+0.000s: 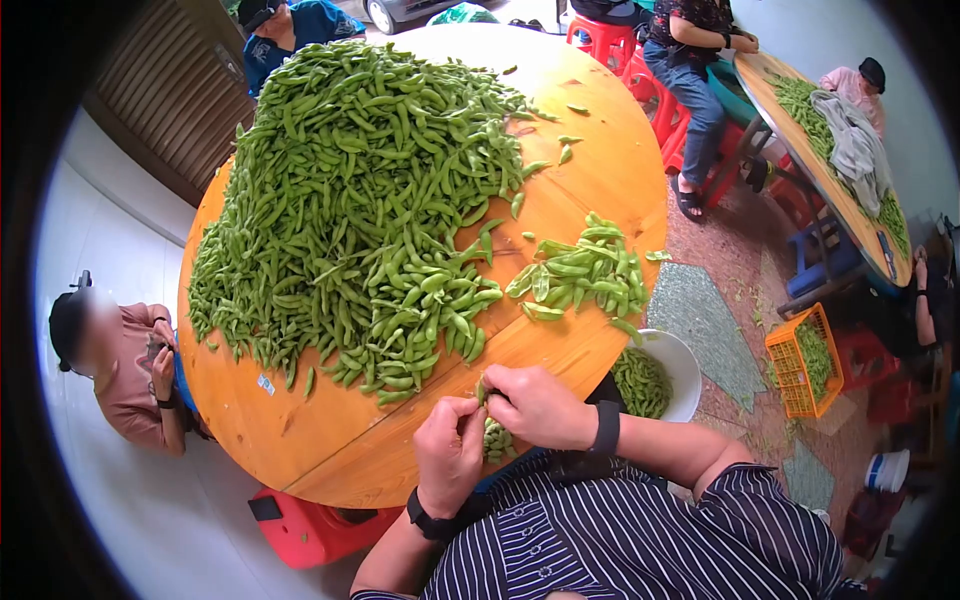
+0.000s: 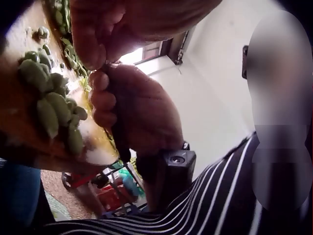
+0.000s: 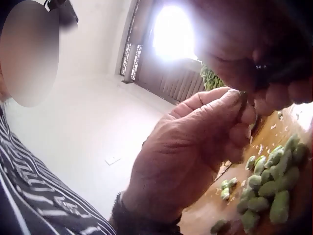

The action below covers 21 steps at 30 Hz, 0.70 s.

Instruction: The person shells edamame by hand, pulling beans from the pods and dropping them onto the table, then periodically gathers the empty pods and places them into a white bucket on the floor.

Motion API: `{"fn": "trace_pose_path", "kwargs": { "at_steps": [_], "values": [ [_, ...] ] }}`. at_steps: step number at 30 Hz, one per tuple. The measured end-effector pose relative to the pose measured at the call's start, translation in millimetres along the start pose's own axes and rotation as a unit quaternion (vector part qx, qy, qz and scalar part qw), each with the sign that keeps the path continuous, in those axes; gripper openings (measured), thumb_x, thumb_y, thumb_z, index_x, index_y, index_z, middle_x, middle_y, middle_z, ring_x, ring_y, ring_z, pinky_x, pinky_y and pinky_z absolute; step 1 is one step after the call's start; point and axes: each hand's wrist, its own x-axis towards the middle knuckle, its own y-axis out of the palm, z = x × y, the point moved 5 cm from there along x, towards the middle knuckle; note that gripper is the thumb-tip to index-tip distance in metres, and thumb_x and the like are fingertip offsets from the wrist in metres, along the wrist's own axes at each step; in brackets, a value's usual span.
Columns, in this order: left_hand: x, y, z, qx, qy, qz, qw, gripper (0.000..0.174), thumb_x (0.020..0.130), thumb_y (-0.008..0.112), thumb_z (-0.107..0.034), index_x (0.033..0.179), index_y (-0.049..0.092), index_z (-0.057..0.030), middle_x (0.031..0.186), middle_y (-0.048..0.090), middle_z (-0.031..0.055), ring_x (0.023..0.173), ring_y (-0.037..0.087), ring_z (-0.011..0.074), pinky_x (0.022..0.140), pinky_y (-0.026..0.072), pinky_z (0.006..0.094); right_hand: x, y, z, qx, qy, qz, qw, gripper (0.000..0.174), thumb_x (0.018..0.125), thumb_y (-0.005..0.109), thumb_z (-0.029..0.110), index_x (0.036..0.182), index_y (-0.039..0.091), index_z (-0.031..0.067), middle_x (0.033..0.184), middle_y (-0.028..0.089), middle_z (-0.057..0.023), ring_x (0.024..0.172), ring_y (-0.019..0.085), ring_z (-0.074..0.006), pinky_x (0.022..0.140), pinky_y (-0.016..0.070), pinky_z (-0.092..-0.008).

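Close together at the near table edge, my left hand (image 1: 450, 445) and right hand (image 1: 545, 405) pinch a small green pod (image 1: 482, 390) between their fingertips. Just beyond the knuckles, in the left wrist view, the right hand (image 2: 139, 103) has its fingers curled, touching the left hand (image 2: 142, 22). In the right wrist view the left hand (image 3: 186, 142) holds its thumb and forefinger together; the dark right hand (image 3: 244, 49) mostly hides the pod. A small pile of shelled beans (image 1: 497, 440) lies beneath the hands, seen larger as beans (image 3: 269, 186).
A big heap of pods (image 1: 350, 200) covers much of the round table (image 1: 370, 450). A smaller pile of pods (image 1: 590, 270) lies to the right, above a white bucket (image 1: 682, 372). Also in view are a red stool (image 1: 315, 530), an orange crate (image 1: 785, 370) and several seated people.
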Motion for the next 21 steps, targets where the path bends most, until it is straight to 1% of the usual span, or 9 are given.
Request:
{"fn": "trace_pose_path", "kwargs": {
  "at_steps": [3, 5, 6, 8, 12, 13, 15, 19, 21],
  "values": [
    [1, -2, -11, 0.057, 0.101, -0.019, 0.993, 0.006, 0.090, 0.064, 0.002, 0.093, 0.059, 0.0010, 0.076, 0.063, 0.0060, 0.063, 0.061, 0.0094, 0.055, 0.0474, 0.0247, 0, 0, 0, 0.028, -0.014, -0.022, 0.999, 0.013, 0.086, 0.052, 0.008, 0.092, 0.055, -0.0031, 0.074, 0.061, -0.0262, 0.073, 0.062, -0.0451, 0.064, 0.0486, -0.0510],
    [-2, -2, 6, -0.098, -0.077, 0.024, 0.992, 0.006, 0.091, 0.063, 0.001, 0.094, 0.058, 0.0002, 0.078, 0.064, 0.0060, 0.062, 0.060, 0.0099, 0.055, 0.0479, 0.0240, 0, 1, 0, 0.013, -0.060, 0.000, 0.998, 0.014, 0.086, 0.053, 0.008, 0.095, 0.054, -0.0031, 0.075, 0.061, -0.0261, 0.073, 0.061, -0.0449, 0.064, 0.0487, -0.0510],
    [-1, -4, 6, -0.098, -0.078, 0.026, 0.992, 0.006, 0.091, 0.063, 0.001, 0.094, 0.058, 0.0002, 0.078, 0.064, 0.0060, 0.062, 0.060, 0.0099, 0.055, 0.0479, 0.0240, 0, 0, 0, 0.013, -0.059, -0.001, 0.998, 0.014, 0.086, 0.053, 0.008, 0.095, 0.054, -0.0031, 0.075, 0.061, -0.0261, 0.073, 0.061, -0.0449, 0.064, 0.0487, -0.0510],
    [0, -1, 14, -0.271, -0.206, 0.055, 0.939, 0.006, 0.093, 0.061, -0.001, 0.097, 0.057, -0.0005, 0.079, 0.065, 0.0050, 0.061, 0.060, 0.0092, 0.055, 0.0491, 0.0229, 2, -1, 0, 0.016, -0.055, 0.022, 0.998, 0.013, 0.086, 0.053, 0.008, 0.092, 0.055, -0.0030, 0.075, 0.060, -0.0258, 0.073, 0.061, -0.0445, 0.064, 0.0488, -0.0503],
    [3, -1, 11, -0.349, -0.269, 0.087, 0.893, 0.004, 0.094, 0.059, -0.002, 0.097, 0.056, -0.0012, 0.077, 0.064, 0.0027, 0.060, 0.058, 0.0078, 0.054, 0.0485, 0.0219, 3, -6, 0, 0.044, -0.031, 0.046, 0.998, 0.012, 0.085, 0.053, 0.009, 0.087, 0.056, -0.0024, 0.074, 0.060, -0.0246, 0.072, 0.061, -0.0437, 0.063, 0.0487, -0.0492],
    [1, 1, 13, -0.349, -0.269, 0.087, 0.893, 0.004, 0.094, 0.059, -0.002, 0.097, 0.056, -0.0012, 0.077, 0.064, 0.0027, 0.060, 0.058, 0.0078, 0.054, 0.0485, 0.0219, 3, -6, -1, 0.046, -0.018, 0.042, 0.998, 0.012, 0.084, 0.054, 0.010, 0.086, 0.057, -0.0021, 0.074, 0.060, -0.0242, 0.072, 0.061, -0.0433, 0.063, 0.0486, -0.0486],
    [0, -1, 17, -0.213, -0.193, 0.068, 0.955, 0.005, 0.094, 0.060, -0.003, 0.098, 0.057, -0.0014, 0.078, 0.065, 0.0044, 0.059, 0.058, 0.0085, 0.053, 0.0480, 0.0221, 4, -5, -2, 0.048, -0.006, 0.038, 0.998, 0.012, 0.084, 0.054, 0.010, 0.084, 0.057, -0.0018, 0.075, 0.060, -0.0238, 0.071, 0.061, -0.0429, 0.062, 0.0486, -0.0481],
    [2, -6, 12, -0.068, -0.097, 0.080, 0.990, 0.007, 0.095, 0.060, -0.007, 0.098, 0.057, -0.0024, 0.076, 0.065, 0.0048, 0.057, 0.056, 0.0080, 0.049, 0.0459, 0.0210, 4, -6, -3, 0.026, -0.032, 0.036, 0.999, 0.012, 0.084, 0.054, 0.010, 0.084, 0.058, -0.0014, 0.075, 0.061, -0.0237, 0.068, 0.061, -0.0418, 0.060, 0.0490, -0.0446],
    [3, -3, 13, -0.316, -0.248, 0.123, 0.907, 0.006, 0.095, 0.060, -0.008, 0.099, 0.057, -0.0028, 0.076, 0.065, 0.0050, 0.057, 0.057, 0.0086, 0.048, 0.0460, 0.0212, 4, -8, -3, 0.038, -0.033, 0.058, 0.997, 0.012, 0.084, 0.054, 0.010, 0.084, 0.058, -0.0016, 0.074, 0.061, -0.0236, 0.068, 0.061, -0.0416, 0.060, 0.0490, -0.0435]
  ]
}}
